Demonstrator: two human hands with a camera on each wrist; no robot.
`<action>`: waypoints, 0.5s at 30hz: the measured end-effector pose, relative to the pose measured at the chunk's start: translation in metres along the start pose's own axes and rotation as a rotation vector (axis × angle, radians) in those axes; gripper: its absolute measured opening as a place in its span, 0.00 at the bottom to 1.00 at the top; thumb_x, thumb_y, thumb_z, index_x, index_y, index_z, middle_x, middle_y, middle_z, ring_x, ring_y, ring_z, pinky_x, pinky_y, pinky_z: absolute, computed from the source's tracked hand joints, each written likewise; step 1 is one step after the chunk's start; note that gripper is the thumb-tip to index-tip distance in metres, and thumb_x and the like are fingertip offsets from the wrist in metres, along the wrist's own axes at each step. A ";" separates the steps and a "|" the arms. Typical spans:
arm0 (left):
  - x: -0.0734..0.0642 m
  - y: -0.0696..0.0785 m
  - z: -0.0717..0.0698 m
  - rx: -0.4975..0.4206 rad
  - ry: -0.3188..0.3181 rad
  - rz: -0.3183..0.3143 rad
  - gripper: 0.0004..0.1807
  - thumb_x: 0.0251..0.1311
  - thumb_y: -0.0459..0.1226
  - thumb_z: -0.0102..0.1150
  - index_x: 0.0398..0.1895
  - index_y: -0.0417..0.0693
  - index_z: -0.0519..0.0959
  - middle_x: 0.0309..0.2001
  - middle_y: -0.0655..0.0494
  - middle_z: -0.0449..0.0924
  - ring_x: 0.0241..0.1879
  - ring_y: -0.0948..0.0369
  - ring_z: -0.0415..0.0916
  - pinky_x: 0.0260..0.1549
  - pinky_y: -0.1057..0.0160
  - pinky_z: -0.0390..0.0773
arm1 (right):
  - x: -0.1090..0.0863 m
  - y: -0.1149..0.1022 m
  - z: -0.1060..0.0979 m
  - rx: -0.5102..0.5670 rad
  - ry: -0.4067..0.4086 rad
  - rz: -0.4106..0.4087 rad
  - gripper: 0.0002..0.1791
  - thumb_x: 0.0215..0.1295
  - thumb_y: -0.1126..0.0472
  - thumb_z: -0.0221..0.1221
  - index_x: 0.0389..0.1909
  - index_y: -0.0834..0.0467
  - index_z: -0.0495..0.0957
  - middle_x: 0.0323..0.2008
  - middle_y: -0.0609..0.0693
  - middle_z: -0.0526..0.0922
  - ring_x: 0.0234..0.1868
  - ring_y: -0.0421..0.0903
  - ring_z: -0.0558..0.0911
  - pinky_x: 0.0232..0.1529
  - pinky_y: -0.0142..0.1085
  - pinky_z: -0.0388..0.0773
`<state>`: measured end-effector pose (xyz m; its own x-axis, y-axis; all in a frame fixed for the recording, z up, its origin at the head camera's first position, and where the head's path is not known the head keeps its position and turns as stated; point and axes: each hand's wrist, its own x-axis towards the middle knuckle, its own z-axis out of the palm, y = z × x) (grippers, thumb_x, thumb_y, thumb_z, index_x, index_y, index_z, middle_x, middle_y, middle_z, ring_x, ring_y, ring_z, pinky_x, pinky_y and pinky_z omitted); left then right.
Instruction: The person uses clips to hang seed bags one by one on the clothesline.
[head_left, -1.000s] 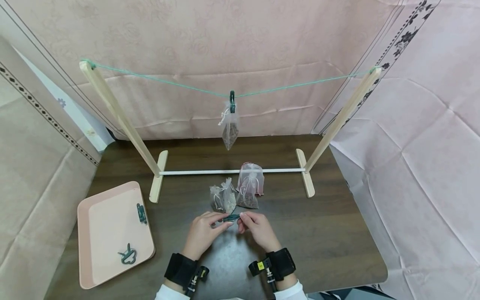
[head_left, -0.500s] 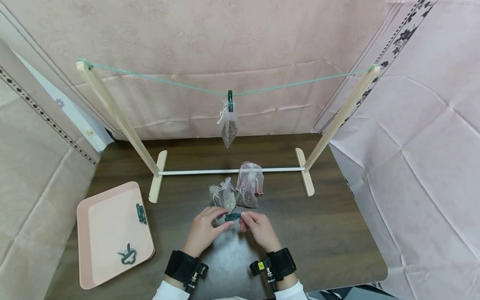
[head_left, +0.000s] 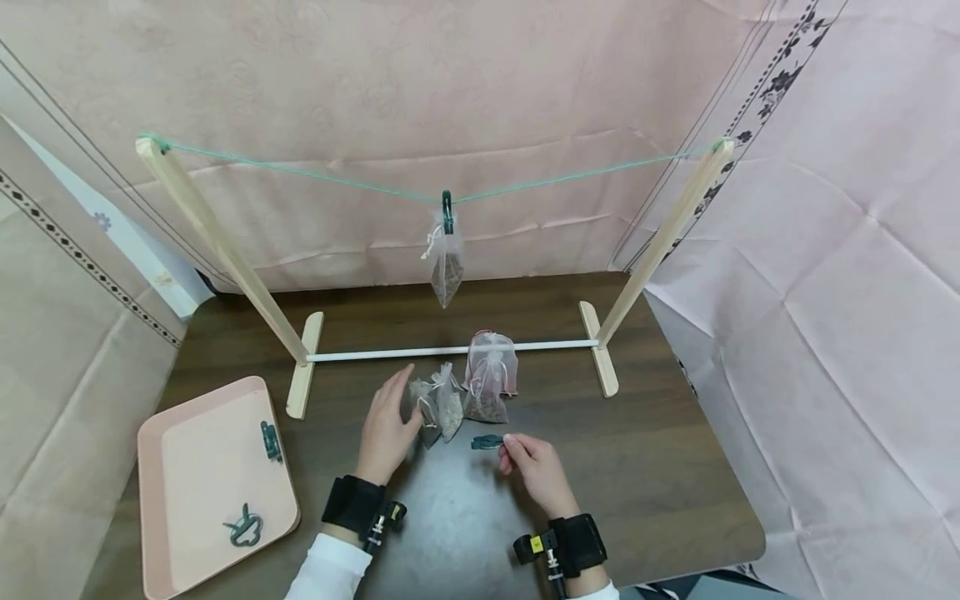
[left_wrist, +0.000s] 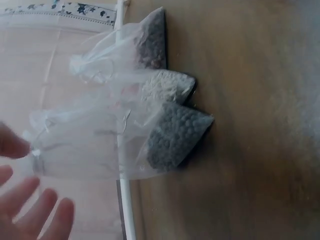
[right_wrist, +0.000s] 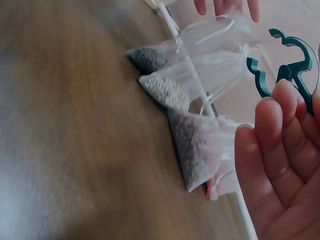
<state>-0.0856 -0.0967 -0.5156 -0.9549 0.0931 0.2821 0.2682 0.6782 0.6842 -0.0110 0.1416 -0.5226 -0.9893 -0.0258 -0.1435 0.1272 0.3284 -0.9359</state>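
1. One green plastic clip (head_left: 486, 442), pinched by the right hand (head_left: 538, 473), between sheer drawstring pouches (head_left: 487, 390) and the near edge of the tabletop (head_left: 660, 483).
2. The left hand (head_left: 386, 429), fingers spread, beside the leftmost pouch (left_wrist: 177, 135); contact unclear.
3. More clips (head_left: 271, 442) in a pink tray (head_left: 202, 483) along the tabletop's left edge.

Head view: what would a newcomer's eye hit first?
Probably the sheer bag hanging from a green clip about midway along the green line between two wooden posts. Next, the cluster of filled bags on the table by the white bar, with the left hand beside them. Then the right hand, pinching another green clip in front of the bags.
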 end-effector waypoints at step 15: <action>-0.008 -0.011 -0.003 -0.062 -0.042 -0.062 0.10 0.53 0.40 0.60 0.40 0.59 0.77 0.40 0.64 0.76 0.43 0.63 0.72 0.40 0.58 0.71 | -0.015 0.010 -0.022 0.025 0.068 0.045 0.24 0.66 0.46 0.45 0.29 0.63 0.77 0.22 0.52 0.78 0.27 0.48 0.77 0.37 0.45 0.72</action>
<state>-0.0806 -0.1071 -0.5233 -0.9740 0.0839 0.2103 0.2147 0.6372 0.7402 0.0040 0.1657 -0.5227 -0.9850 0.0528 -0.1645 0.1727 0.3043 -0.9368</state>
